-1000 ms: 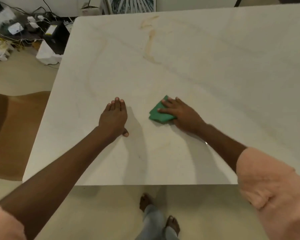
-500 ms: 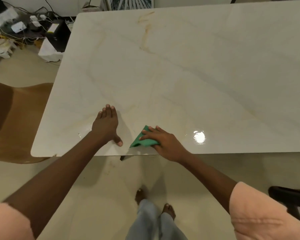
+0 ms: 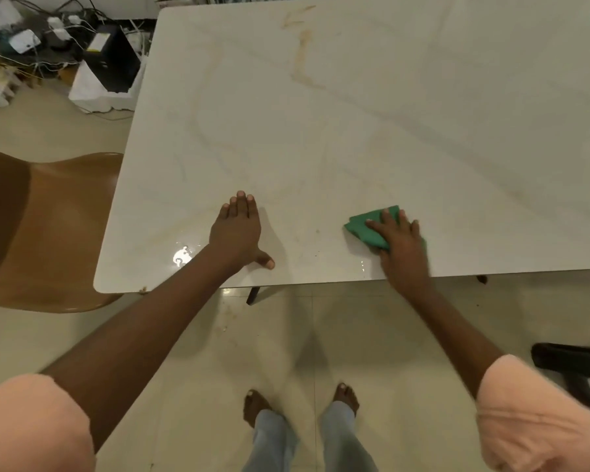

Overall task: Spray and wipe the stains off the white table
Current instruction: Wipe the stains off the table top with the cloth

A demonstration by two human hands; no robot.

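The white table fills the upper part of the head view, its near edge running across the middle. A brownish stain streaks its far part, and fainter marks lie near the front. My right hand presses flat on a folded green cloth close to the near edge. My left hand rests flat on the tabletop to the cloth's left, fingers together, thumb out, holding nothing. No spray bottle is in view.
A brown chair stands by the table's left corner. Cables, adapters and a black box clutter the floor at the far left. A dark chair base shows at the right. My bare feet stand on the tiled floor.
My right hand has slid the green cloth to the right along the near edge, away from my left hand. The left hand stayed flat on the table.
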